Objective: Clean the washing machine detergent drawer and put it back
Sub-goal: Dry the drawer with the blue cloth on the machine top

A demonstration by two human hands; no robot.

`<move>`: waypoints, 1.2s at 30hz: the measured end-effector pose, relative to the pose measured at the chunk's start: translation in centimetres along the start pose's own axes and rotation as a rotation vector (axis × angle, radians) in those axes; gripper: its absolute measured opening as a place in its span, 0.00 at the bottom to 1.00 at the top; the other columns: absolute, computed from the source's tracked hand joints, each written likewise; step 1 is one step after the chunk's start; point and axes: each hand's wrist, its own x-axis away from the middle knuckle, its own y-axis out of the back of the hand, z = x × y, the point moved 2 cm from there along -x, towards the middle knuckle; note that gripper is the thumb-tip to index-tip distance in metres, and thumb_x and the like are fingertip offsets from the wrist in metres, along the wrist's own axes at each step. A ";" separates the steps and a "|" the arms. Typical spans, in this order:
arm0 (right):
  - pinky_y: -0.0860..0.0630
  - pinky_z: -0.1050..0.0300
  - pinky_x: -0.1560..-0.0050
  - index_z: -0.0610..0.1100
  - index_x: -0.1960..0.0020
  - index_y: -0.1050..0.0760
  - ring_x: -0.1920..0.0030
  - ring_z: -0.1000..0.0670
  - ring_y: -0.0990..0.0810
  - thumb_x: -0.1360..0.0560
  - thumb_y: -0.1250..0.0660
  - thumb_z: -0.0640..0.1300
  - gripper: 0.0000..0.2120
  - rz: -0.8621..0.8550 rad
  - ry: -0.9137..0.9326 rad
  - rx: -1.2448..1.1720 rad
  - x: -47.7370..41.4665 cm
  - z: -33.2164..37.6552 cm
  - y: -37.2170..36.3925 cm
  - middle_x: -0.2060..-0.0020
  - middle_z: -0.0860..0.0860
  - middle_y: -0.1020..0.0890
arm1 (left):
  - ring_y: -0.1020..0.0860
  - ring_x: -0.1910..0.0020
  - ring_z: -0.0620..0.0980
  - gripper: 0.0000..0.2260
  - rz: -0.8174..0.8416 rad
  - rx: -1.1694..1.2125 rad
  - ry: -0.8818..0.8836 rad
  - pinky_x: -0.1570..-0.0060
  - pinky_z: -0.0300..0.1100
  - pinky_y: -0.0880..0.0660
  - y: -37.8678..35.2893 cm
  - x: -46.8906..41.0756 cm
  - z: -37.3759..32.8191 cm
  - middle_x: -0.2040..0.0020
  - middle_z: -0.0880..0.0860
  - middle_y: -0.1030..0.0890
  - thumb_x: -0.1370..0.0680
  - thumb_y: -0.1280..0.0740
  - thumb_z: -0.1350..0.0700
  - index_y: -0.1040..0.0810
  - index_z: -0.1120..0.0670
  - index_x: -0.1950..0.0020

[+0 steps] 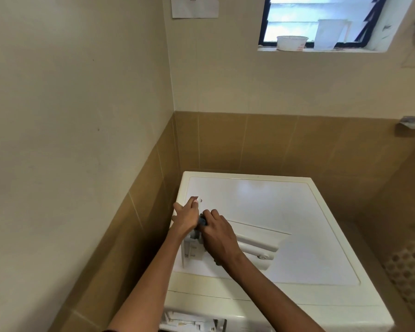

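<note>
The right hand [217, 236] is closed, its fingers curled over a small grey-blue insert [202, 221] which sits just in front of its knuckles. Touching this insert from the other side is the left hand [186, 216]. Its fingers reach away from the person, and I cannot tell if they grip something or only press.

Directly under both hands is the detergent drawer [189, 250], out of its place and resting on the top of the washing machine [285, 212]. Its body is below the hands and its front panel [256, 248] goes out to the right of the right hand, so the long axis seems to run left to right.

The open drawer slot [192, 323] is below the wrists, toward the person. In my judgement the drawer must be turned before it can go in.
</note>
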 end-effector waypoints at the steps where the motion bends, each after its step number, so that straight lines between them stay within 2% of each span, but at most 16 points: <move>1: 0.26 0.64 0.72 0.48 0.64 0.17 0.67 0.52 0.23 0.52 0.16 0.48 0.19 0.002 -0.037 0.001 0.0 -0.1 0.0 0.67 0.51 0.20 | 0.40 0.29 0.61 0.19 -0.008 -0.001 -0.014 0.30 0.58 0.40 -0.1 0.1 0.1 0.26 0.55 0.48 0.18 0.52 0.46 0.40 0.45 0.27; 2: 0.26 0.63 0.71 0.48 0.64 0.17 0.67 0.52 0.23 0.52 0.16 0.48 0.19 0.004 -0.085 0.003 0.1 -0.3 0.2 0.67 0.50 0.21 | 0.40 0.29 0.61 0.19 0.002 0.005 -0.020 0.30 0.58 0.40 -0.1 0.1 0.1 0.26 0.55 0.48 0.18 0.52 0.46 0.40 0.45 0.27; 4: 0.25 0.61 0.66 0.47 0.57 0.17 0.60 0.49 0.23 0.40 0.20 0.45 0.13 -0.022 -0.135 -0.035 0.5 -0.5 0.4 0.61 0.48 0.20 | 0.40 0.29 0.61 0.19 0.046 0.047 -0.009 0.29 0.55 0.40 -0.1 0.2 0.1 0.25 0.57 0.48 0.17 0.53 0.47 0.41 0.46 0.26; 6: 0.27 0.59 0.56 0.44 0.46 0.19 0.50 0.46 0.25 0.27 0.31 0.42 0.09 -0.023 -0.123 -0.158 0.7 -0.1 0.3 0.51 0.45 0.21 | 0.39 0.29 0.60 0.19 0.103 0.105 0.000 0.31 0.54 0.38 0.0 0.2 0.1 0.25 0.58 0.46 0.17 0.54 0.47 0.41 0.45 0.26; 7: 0.28 0.60 0.52 0.44 0.44 0.20 0.46 0.46 0.27 0.24 0.34 0.41 0.10 -0.033 -0.103 -0.195 0.6 0.0 0.1 0.48 0.45 0.22 | 0.39 0.29 0.60 0.19 0.124 0.131 0.003 0.32 0.54 0.37 0.1 0.2 0.0 0.26 0.58 0.45 0.17 0.55 0.47 0.41 0.45 0.26; 10: 0.28 0.62 0.48 0.45 0.42 0.21 0.45 0.47 0.26 0.25 0.33 0.44 0.12 -0.010 -0.100 -0.244 0.7 0.2 -0.2 0.45 0.46 0.22 | 0.37 0.30 0.60 0.19 0.115 0.129 0.001 0.32 0.53 0.35 0.2 0.3 0.0 0.26 0.59 0.45 0.17 0.55 0.48 0.41 0.45 0.26; 12: 0.23 0.60 0.57 0.47 0.49 0.18 0.53 0.47 0.21 0.32 0.25 0.45 0.12 0.000 -0.126 -0.198 0.7 -0.3 -0.5 0.52 0.46 0.19 | 0.38 0.30 0.60 0.19 0.101 0.105 -0.003 0.31 0.54 0.38 0.1 0.2 0.0 0.26 0.59 0.45 0.17 0.55 0.48 0.41 0.45 0.26; 14: 0.24 0.62 0.69 0.47 0.58 0.16 0.62 0.49 0.21 0.40 0.20 0.44 0.11 0.014 -0.175 -0.106 0.4 -0.3 -0.4 0.61 0.48 0.18 | 0.38 0.30 0.61 0.19 0.082 0.067 -0.007 0.31 0.55 0.39 -0.1 0.2 0.2 0.26 0.59 0.44 0.17 0.55 0.47 0.41 0.45 0.26; 16: 0.24 0.62 0.70 0.46 0.63 0.16 0.63 0.49 0.22 0.43 0.19 0.42 0.10 -0.042 -0.191 -0.072 -0.2 0.4 -0.3 0.63 0.48 0.18 | 0.38 0.30 0.61 0.19 0.077 0.064 -0.012 0.31 0.56 0.39 -0.2 0.2 0.3 0.27 0.58 0.43 0.17 0.55 0.46 0.40 0.45 0.27; 20: 0.21 0.58 0.58 0.44 0.54 0.18 0.54 0.47 0.22 0.33 0.25 0.42 0.08 -0.064 -0.170 -0.255 0.2 0.4 -0.9 0.54 0.46 0.19 | 0.38 0.30 0.62 0.19 0.064 0.062 -0.009 0.31 0.57 0.38 -0.2 0.1 0.4 0.27 0.58 0.43 0.18 0.54 0.46 0.40 0.44 0.27; 24: 0.25 0.63 0.72 0.48 0.61 0.17 0.64 0.50 0.21 0.48 0.17 0.48 0.18 -0.020 -0.197 -0.113 0.3 0.0 -0.6 0.62 0.49 0.19 | 0.40 0.29 0.62 0.19 0.057 0.032 -0.021 0.30 0.59 0.41 -0.2 0.1 0.4 0.26 0.58 0.45 0.18 0.55 0.46 0.41 0.44 0.27; 26: 0.24 0.60 0.66 0.46 0.56 0.17 0.58 0.48 0.22 0.39 0.20 0.43 0.12 -0.011 -0.246 -0.076 0.4 0.7 0.1 0.58 0.47 0.20 | 0.40 0.29 0.62 0.19 0.054 0.023 -0.029 0.29 0.59 0.42 -0.3 0.1 0.4 0.26 0.57 0.45 0.17 0.56 0.46 0.41 0.44 0.27; 28: 0.25 0.59 0.52 0.44 0.49 0.19 0.48 0.47 0.25 0.26 0.32 0.40 0.08 -0.059 -0.387 -0.234 0.5 -0.1 0.7 0.50 0.47 0.21 | 0.40 0.29 0.62 0.19 0.057 0.019 -0.029 0.29 0.59 0.42 -0.4 0.3 0.4 0.26 0.57 0.46 0.17 0.56 0.46 0.41 0.45 0.27; 31: 0.28 0.66 0.49 0.46 0.45 0.23 0.52 0.52 0.22 0.24 0.36 0.39 0.10 -0.240 -0.586 -0.600 0.4 -2.1 2.2 0.52 0.50 0.20 | 0.44 0.27 0.62 0.20 0.085 0.018 -0.021 0.29 0.59 0.45 -0.3 0.3 0.3 0.24 0.57 0.49 0.17 0.56 0.46 0.43 0.45 0.26; 33: 0.26 0.65 0.49 0.48 0.41 0.33 0.55 0.55 0.23 0.25 0.35 0.40 0.14 -0.297 -0.497 -0.671 0.2 -2.0 2.6 0.53 0.52 0.22 | 0.46 0.26 0.61 0.20 0.098 0.039 -0.013 0.29 0.58 0.46 -0.3 0.1 0.4 0.23 0.57 0.51 0.17 0.56 0.46 0.44 0.46 0.25; 36: 0.26 0.61 0.53 0.46 0.35 0.39 0.54 0.49 0.25 0.24 0.37 0.39 0.19 -0.032 -0.322 -0.410 0.0 -0.3 0.6 0.46 0.45 0.26 | 0.44 0.27 0.61 0.20 0.077 0.047 -0.011 0.30 0.57 0.44 -0.4 0.1 0.4 0.24 0.58 0.48 0.17 0.55 0.46 0.42 0.45 0.26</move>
